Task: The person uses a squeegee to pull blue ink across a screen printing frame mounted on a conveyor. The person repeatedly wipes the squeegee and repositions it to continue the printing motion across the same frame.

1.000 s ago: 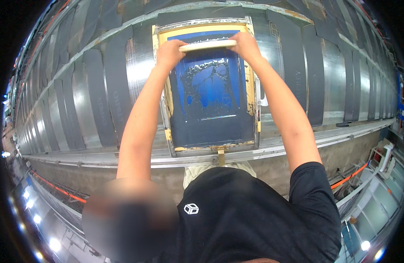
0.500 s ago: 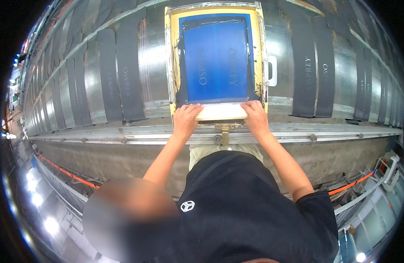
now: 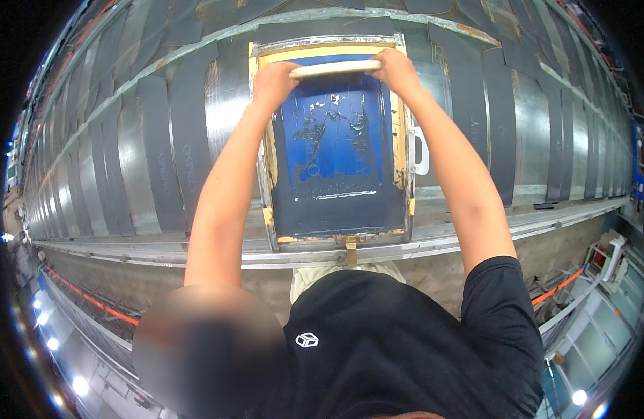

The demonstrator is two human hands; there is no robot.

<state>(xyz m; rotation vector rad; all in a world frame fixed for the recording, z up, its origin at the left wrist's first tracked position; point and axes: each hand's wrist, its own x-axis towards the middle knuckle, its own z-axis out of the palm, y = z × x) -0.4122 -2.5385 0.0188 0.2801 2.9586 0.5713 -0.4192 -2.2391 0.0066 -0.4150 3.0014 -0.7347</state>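
A pale squeegee (image 3: 336, 68) lies crosswise near the far end of a blue printing screen (image 3: 329, 150). My left hand (image 3: 274, 84) is closed on its left end, and my right hand (image 3: 394, 68) grips the right end. Dark, wet ink (image 3: 357, 129) spreads in uneven patches over the blue mesh, with a solid dark band (image 3: 339, 213) across the near part. Faint lettering shows through the mesh. The screen's metal frame (image 3: 260, 164) has yellow inner edging and rests on the long table. The squeegee's lower edge is hidden from me.
Dark fabric strips (image 3: 161, 153) lie in rows on the shiny metal table to both sides. A white handle (image 3: 421, 150) sticks out at the frame's right. A metal rail (image 3: 280, 260) runs along the table's near edge, with a brass-coloured bracket (image 3: 351, 251) at the frame.
Both hands have carried the squeegee from the screen's near end to its far end. Dark ink patches now cover mesh that was plain blue. The view has shifted slightly.
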